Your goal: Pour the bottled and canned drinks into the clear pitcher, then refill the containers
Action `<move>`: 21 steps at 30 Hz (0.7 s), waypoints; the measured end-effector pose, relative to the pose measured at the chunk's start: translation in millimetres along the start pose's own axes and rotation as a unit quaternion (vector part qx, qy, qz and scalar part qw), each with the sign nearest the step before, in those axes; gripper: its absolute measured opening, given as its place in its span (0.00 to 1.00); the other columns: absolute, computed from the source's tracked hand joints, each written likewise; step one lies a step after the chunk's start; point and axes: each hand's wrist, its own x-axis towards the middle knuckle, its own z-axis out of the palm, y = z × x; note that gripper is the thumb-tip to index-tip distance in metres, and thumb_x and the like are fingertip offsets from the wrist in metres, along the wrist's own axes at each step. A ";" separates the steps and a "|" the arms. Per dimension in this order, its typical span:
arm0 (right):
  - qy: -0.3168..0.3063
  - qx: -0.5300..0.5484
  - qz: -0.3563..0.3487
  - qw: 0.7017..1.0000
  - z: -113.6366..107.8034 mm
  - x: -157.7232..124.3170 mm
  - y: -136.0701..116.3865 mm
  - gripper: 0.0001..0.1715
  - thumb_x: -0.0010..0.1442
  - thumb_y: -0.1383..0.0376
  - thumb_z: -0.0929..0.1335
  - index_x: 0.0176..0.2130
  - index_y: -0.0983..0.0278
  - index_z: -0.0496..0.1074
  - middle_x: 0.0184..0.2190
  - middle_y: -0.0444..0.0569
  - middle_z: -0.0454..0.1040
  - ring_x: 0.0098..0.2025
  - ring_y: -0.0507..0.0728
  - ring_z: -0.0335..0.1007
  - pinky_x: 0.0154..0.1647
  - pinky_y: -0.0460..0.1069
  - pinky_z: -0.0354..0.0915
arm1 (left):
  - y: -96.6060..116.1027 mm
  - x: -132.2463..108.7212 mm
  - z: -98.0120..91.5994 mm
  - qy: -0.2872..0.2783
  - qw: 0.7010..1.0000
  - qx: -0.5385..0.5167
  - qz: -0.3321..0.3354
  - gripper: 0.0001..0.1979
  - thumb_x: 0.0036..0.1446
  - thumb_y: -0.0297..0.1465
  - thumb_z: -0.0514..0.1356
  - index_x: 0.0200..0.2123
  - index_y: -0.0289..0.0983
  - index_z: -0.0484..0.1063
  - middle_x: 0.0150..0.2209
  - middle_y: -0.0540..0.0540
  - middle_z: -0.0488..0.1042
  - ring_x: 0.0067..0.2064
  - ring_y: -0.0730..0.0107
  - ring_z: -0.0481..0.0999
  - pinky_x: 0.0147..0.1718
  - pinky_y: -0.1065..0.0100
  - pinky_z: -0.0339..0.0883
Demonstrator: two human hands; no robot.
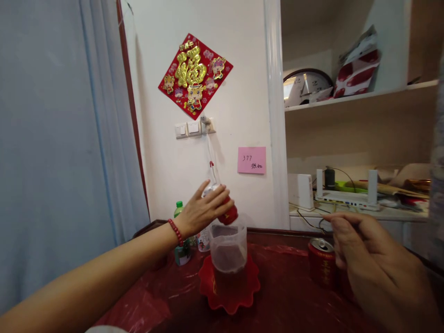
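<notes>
My left hand (201,210), with a red bead bracelet on its wrist, is wrapped around a red drink can (228,213). The can leans with its silver end up to the left and its red lower end over the mouth of a clear plastic jug (231,252). No pouring stream can be made out. Dark liquid fills the jug's lower part, and it stands on a red scalloped plate (251,296). My right hand (378,268) is closed at the right, thumb against the fingers; anything pinched there is hidden. Just left of it stands another red can (322,263), upright, its top showing.
Behind my left hand stand a green-capped bottle (180,252) and a printed white cup (203,241). Clear plastic film covers the dark red table (277,296). The wall carries sockets (194,128) and a pink note (251,160). White routers (347,196) and cables sit on the right shelf.
</notes>
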 end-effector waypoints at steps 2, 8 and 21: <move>-0.005 0.004 0.005 1.000 -1.2 -0.6 0.6 0.37 0.58 0.29 0.59 0.42 0.52 0.74 0.28 0.43 0.73 0.31 0.63 0.71 0.32 0.53 0.64 | -0.2 0.7 -0.7 0.001 1.000 -0.003 0.003 0.19 0.68 0.22 0.55 0.59 0.43 0.67 0.61 0.45 0.73 0.65 0.62 0.67 0.71 0.50 0.43; 0.005 -0.010 -0.008 1.000 -4.1 -2.7 -2.3 0.35 0.60 0.30 0.58 0.42 0.53 0.73 0.24 0.41 0.71 0.26 0.60 0.68 0.29 0.51 0.62 | 1.1 -2.0 4.4 -0.017 0.993 -0.104 -0.050 0.25 0.62 0.16 0.57 0.59 0.42 0.67 0.61 0.42 0.73 0.66 0.57 0.67 0.69 0.45 0.44; 0.026 -0.017 0.012 0.999 5.4 -8.9 -12.7 0.32 0.59 0.31 0.58 0.40 0.50 0.72 0.23 0.38 0.68 0.28 0.60 0.67 0.31 0.53 0.58 | 32.3 -103.5 32.5 0.065 0.626 -0.524 -0.574 0.27 0.54 0.34 0.68 0.55 0.36 0.67 0.52 0.37 0.79 0.51 0.53 0.80 0.50 0.52 0.75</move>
